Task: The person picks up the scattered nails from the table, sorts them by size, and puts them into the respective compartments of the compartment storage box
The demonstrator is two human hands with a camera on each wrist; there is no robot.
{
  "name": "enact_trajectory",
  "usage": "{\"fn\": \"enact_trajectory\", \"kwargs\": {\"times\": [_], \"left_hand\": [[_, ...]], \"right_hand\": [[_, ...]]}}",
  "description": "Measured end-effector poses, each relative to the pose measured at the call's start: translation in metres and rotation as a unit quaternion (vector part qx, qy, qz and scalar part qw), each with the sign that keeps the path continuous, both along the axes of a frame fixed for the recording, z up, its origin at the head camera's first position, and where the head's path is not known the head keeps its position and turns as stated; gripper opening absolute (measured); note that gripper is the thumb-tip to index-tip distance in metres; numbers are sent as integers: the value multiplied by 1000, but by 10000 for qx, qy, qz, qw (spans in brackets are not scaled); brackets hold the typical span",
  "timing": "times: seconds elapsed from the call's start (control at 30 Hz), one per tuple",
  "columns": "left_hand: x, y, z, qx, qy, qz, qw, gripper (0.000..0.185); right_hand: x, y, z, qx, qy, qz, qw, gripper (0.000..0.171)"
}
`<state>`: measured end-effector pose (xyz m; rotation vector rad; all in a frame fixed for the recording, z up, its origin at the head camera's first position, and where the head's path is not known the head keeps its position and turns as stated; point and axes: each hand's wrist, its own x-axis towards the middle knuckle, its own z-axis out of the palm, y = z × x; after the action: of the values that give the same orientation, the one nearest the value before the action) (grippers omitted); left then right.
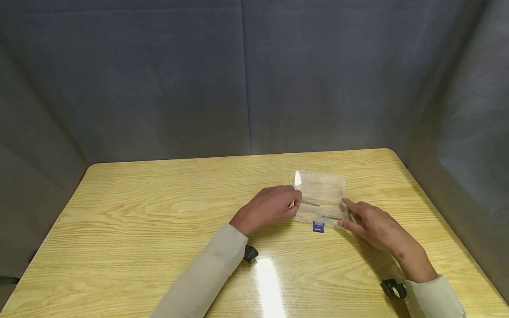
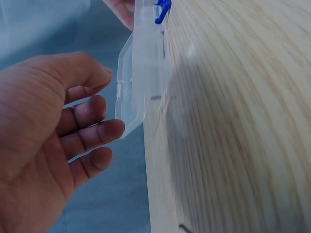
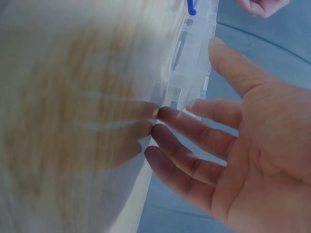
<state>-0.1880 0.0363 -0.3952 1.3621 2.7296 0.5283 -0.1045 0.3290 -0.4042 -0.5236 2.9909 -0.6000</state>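
— What's closest to you right now?

— My two sleeves [image 1: 207, 274], pale beige, coming in from the near edge of the desk [image 1: 139, 212]. There's a small dark strap at each wrist. The desk is light wood with a strong grain, and a bright glare streak runs across it between my forearms.

— And your hands?

— My right hand [image 1: 371, 223] lies on the desk at the right end of a clear plastic box [image 1: 321, 196]. Its fingers are stretched out fairly straight, and the fingertips [image 3: 163, 114] touch the box's corner; I'm not clasping it. My left hand [image 1: 272, 205] is at the box's left end with the fingers [image 2: 104, 133] loosely curled, their tips against the box's edge. The thumb sits above that edge, but I can't tell whether it's truly pinching.

— Where exactly is the box?

— Lying flat on the desk, right of centre, between my two hands. It's transparent and shallow. A small blue clasp [image 1: 318, 227] sticks out from the side nearest me, roughly midway between my hands. Something thin and dark shows through the plastic, too small for me to make out.

— Anything farther off?

— Past the box the desk runs on to its rounded far corners. Behind it and on both sides stands a grey-blue fabric backdrop [image 1: 246, 79] with a vertical seam down the middle.
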Motion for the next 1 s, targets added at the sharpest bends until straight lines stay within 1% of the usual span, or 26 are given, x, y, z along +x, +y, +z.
{"fn": "enact_trajectory", "kwargs": {"times": [0.13, 0.37, 0.6, 0.83, 1.0], "left_hand": [[0, -9, 0, -83, -74, 46, 9999, 19], [0, -26, -3, -164, -129, 157, 9997, 21], [3, -47, -5, -13, -218, 371, 9991, 16], [4, -62, -6, -69, -423, 563, 9975, 11], [5, -72, -4, 2, -419, 649, 9970, 13]], "right_hand": [[0, 0, 1, -15, -74, -47, 10000, 68], [1, 0, 1, -9, -83, -43, 10000, 69], [0, 0, 0, -58, -54, -53, 10000, 69], [-1, 0, 0, -8, 57, 15, 10000, 67], [-1, 1, 0, -32, 52, 27, 10000, 67]]}}
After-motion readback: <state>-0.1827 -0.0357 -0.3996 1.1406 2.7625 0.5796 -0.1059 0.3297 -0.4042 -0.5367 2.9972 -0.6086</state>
